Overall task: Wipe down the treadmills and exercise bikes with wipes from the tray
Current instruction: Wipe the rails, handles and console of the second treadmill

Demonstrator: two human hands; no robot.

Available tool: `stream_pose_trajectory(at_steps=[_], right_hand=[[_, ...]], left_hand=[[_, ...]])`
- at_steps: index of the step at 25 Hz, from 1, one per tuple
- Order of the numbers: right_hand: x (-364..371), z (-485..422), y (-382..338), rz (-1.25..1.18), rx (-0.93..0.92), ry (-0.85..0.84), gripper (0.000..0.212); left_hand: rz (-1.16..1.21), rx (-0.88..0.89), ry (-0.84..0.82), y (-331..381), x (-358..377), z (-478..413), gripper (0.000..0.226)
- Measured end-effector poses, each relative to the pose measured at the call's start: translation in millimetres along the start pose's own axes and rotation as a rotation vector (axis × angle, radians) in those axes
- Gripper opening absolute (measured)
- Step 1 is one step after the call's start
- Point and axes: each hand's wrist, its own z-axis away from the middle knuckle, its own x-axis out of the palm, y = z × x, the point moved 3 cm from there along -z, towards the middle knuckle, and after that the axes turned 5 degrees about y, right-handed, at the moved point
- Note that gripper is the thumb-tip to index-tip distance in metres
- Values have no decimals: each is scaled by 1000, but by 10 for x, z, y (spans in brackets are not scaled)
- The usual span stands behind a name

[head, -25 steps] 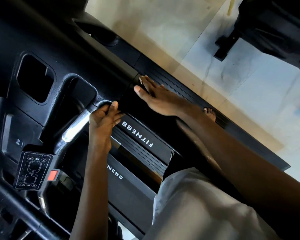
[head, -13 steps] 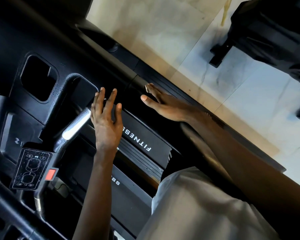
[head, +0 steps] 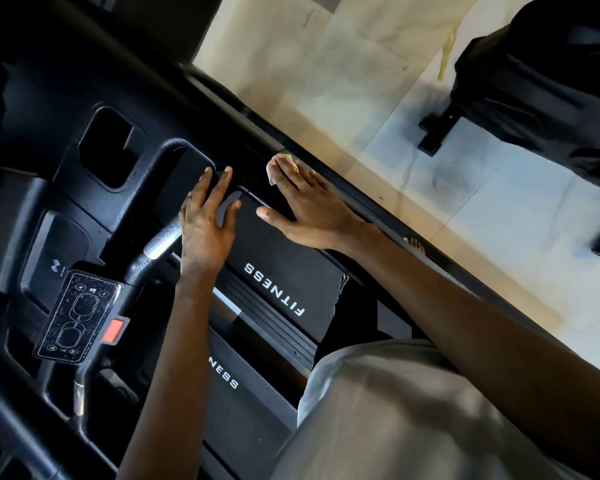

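I look down on a black treadmill console [head: 84,81] and its motor cover marked FITNESS [head: 274,289]. My right hand [head: 309,209] lies flat on the console's right arm, fingers straight, pressing a small white wipe [head: 273,166] that peeks out under the fingertips. My left hand [head: 205,230] is spread with straight fingers over the end of the handlebar, just past its silver grip [head: 160,245]; it holds nothing. Whether it touches the bar I cannot tell.
A button pad [head: 73,317] with a red safety key [head: 113,330] sits lower left on the console. Pale marble floor [head: 361,81] runs along the treadmill's right side, with another black machine [head: 541,91] at the top right. My bare foot [head: 414,244] is on the side rail.
My left hand let go of the handlebar, opened its fingers and moved up past the silver grip. My right hand slid slightly along the console arm with the wipe.
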Motion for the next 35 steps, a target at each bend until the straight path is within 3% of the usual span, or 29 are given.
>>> stream_pose_trajectory(at_steps=[6,11,15,23,35], right_hand=[[310,438,-32,298,-44,168,81],[514,150,-380,415,90,249,75],[638,664,-281,506,175,349,73],[955,1585,-255,491,482,523,68],[1188,2404,-32,377,988,847,69]], left_hand=[[-45,60,51,-133,55,-16,53],[-51,73,54,-145,35,-91,48],[-45,165,95,-167,23,-127,45],[119,744,-61,183,296,-208,43],[75,860,-287,673,141,-43,44]])
